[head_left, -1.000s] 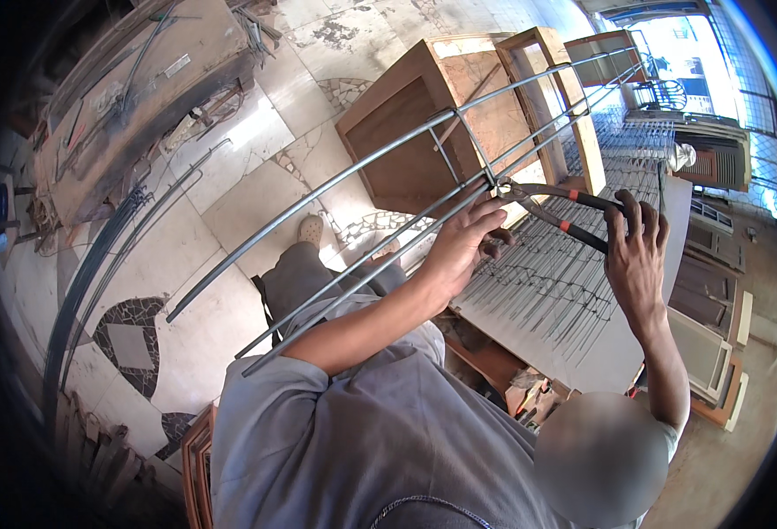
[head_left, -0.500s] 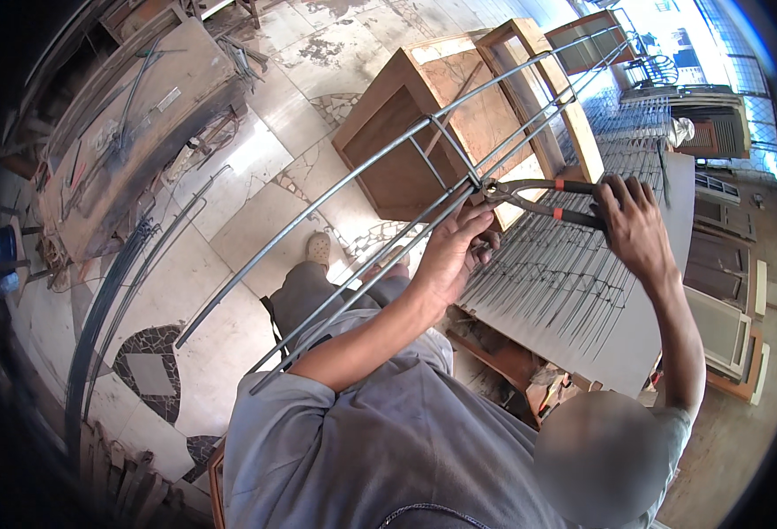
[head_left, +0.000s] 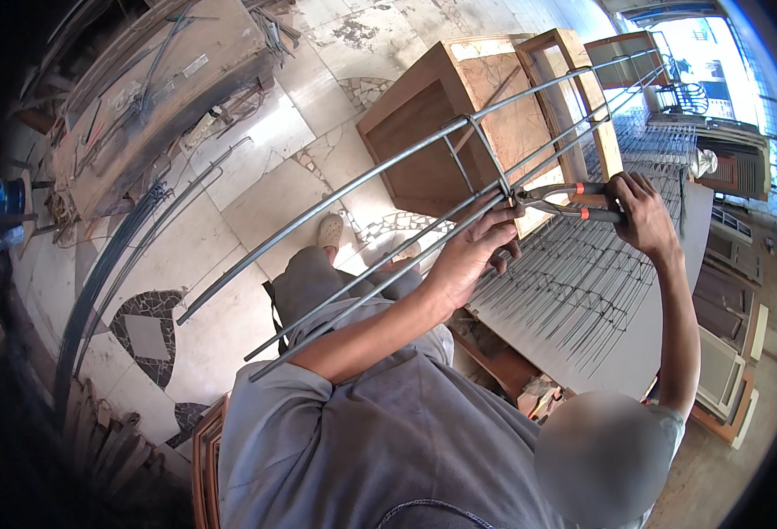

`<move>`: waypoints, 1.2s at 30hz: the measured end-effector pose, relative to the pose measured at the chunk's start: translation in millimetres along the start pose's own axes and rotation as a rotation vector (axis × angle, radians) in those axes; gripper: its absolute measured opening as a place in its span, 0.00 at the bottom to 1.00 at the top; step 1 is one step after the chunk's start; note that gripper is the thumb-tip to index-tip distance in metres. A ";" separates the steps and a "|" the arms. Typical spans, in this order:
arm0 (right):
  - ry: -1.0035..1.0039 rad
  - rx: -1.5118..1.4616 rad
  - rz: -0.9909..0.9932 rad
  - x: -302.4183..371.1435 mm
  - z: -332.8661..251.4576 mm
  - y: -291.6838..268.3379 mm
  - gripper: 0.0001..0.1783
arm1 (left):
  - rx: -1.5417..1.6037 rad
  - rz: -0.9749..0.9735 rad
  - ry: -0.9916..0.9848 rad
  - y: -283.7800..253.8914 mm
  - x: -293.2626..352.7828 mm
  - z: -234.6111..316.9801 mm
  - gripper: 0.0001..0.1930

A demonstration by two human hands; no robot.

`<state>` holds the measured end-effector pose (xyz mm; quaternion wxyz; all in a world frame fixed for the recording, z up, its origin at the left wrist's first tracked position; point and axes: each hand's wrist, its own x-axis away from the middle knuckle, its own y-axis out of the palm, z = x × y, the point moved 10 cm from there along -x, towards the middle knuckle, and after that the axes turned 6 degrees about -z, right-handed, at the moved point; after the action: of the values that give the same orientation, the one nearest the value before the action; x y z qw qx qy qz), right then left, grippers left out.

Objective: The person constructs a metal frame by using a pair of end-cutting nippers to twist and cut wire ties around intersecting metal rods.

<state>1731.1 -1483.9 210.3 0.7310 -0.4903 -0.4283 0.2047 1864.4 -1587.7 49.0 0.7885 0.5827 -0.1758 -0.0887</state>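
Observation:
A long cage of steel rods (head_left: 353,189), joined by thin rectangular stirrups (head_left: 458,152), slants from beside my left arm to the far right. Under a joint at one stirrup, my left hand (head_left: 466,256) is closed around the rods, its fingertips partly hidden. The closed fingers of my right hand (head_left: 646,213) grip the handles of dark pincers (head_left: 549,196) with orange-red bands. Their jaws meet the rods at that joint, just beyond my left fingertips. Any tie wire in the jaws is too small to make out.
Behind the cage stands a wooden cabinet (head_left: 419,141). To the right, many thin rods and wire ties lie on a pale board (head_left: 622,353). Bundled long rods (head_left: 111,264) lie on the tiled floor at left, near a worn wooden workbench (head_left: 221,44). Panels lean at far right.
The view has shifted, so most of the scene sits farther right. The pincers' handles look slightly closer together. Both hands stay at the same joint.

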 end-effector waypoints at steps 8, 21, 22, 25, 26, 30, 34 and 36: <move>-0.033 0.008 0.016 -3.0 0.8 -7.2 0.13 | 0.022 -0.030 0.019 0.3 -3.9 -2.4 0.26; 0.291 -0.458 -0.254 47.6 -65.1 8.6 0.14 | -0.186 -0.016 0.009 4.9 0.7 -55.4 0.19; 0.302 -0.498 -0.308 52.2 -71.7 15.2 0.14 | -0.105 -0.029 0.104 16.9 -3.0 -49.4 0.17; 0.524 -1.042 -0.515 71.6 -83.3 44.5 0.15 | -0.001 -0.162 0.160 41.1 -24.3 -47.3 0.17; 0.618 -1.293 -0.595 75.3 -92.5 52.5 0.16 | 0.064 -0.169 0.037 37.4 -34.6 -61.0 0.14; 0.760 -1.547 -0.619 89.5 -89.9 64.4 0.17 | 0.373 -0.244 0.082 68.6 -54.7 -53.3 0.15; 0.681 -1.190 -0.504 81.7 -79.2 50.2 0.18 | 0.508 -0.162 0.072 77.9 -51.0 -48.6 0.16; 0.545 -0.567 -0.318 73.0 -89.6 14.2 0.23 | 0.515 -0.102 0.064 69.2 -53.5 -54.9 0.15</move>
<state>1847.0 -1473.8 215.0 0.6762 -0.6359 -0.3289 -0.1738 1831.4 -1499.4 91.3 0.6138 0.7748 -0.1379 -0.0622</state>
